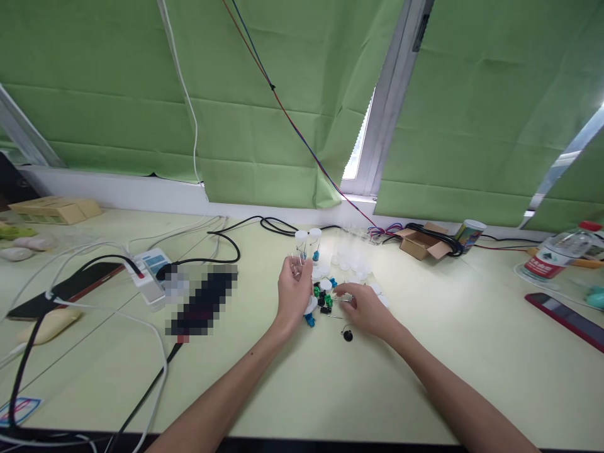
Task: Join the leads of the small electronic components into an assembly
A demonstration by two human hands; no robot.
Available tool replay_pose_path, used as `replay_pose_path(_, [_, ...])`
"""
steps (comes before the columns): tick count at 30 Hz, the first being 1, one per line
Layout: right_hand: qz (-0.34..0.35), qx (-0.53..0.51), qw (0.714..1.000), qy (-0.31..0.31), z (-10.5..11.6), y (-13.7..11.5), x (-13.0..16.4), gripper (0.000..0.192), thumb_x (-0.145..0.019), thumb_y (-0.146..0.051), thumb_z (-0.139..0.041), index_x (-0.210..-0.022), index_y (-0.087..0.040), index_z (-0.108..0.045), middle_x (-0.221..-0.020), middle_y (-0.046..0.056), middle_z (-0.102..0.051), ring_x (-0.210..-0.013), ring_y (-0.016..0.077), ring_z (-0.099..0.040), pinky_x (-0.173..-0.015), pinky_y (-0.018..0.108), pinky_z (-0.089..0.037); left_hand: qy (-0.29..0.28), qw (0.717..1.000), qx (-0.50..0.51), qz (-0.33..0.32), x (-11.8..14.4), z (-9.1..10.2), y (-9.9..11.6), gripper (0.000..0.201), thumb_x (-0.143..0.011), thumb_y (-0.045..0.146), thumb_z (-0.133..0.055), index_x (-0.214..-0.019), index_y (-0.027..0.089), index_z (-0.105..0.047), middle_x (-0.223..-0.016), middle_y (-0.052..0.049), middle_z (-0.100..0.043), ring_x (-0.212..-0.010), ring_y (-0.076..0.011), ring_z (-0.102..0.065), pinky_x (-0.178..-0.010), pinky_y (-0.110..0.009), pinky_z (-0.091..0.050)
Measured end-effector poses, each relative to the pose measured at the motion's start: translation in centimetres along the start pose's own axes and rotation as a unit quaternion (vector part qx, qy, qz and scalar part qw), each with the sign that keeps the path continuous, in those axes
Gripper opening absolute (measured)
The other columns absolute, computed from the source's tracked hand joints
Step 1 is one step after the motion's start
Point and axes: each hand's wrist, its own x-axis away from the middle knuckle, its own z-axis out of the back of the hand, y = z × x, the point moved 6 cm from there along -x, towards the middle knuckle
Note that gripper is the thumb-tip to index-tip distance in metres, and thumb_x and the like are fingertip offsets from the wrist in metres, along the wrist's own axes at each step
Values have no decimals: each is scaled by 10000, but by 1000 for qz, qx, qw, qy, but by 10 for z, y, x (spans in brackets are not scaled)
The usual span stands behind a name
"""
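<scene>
Small clear vial (296, 267), held upright in the left hand (293, 294), fingers closed round it, worktop (425, 365) centre. Right hand (365, 308) at 3 o'clock of it, fingers pinched over a heap of coloured bits (321, 298); what they grip is too small to tell. Two capped vials (308, 244) at 12 o'clock hold blue pieces; empty vials (352, 255) remain. Loose black piece (348, 335) at 5 o'clock. Sorting appears partly done.
</scene>
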Motion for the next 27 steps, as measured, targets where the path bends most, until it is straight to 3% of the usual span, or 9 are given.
replay_pose_path(6, [0, -4, 1000, -17, -4, 6, 0, 366, -823, -63, -459, -1088, -219, -657, -1040, 21, -719, -668, 142, -611, -711, 290, -476, 0, 1000, -2, -2, 0, -1, 0, 282, -844, 483, -576, -830, 234, -442, -540, 70, -470, -459, -115, -477, -460, -223, -380])
replay_pose_path(15, [-6, 4, 1000, -4, -6, 11, -3, 263, -857, -122, -517, -1070, -205, -646, -995, 52, -693, -882, 203, -617, -749, 314, -478, -4, 1000, -6, 1, 1, -1, 1, 284, -850, 474, -576, -807, 236, -428, -534, 72, -472, -457, -115, -482, -470, -225, -386])
replay_pose_path(27, [12, 24, 999, -16, -11, 3, 1, 219, -905, -99, -487, -1026, -199, -640, -943, 57, -635, -860, 197, -580, -782, 326, -440, -6, 1000, -1, 6, 2, -3, 0, 295, -839, 474, -587, -782, 236, -424, -512, 77, -444, -437, -117, -463, -465, -231, -385])
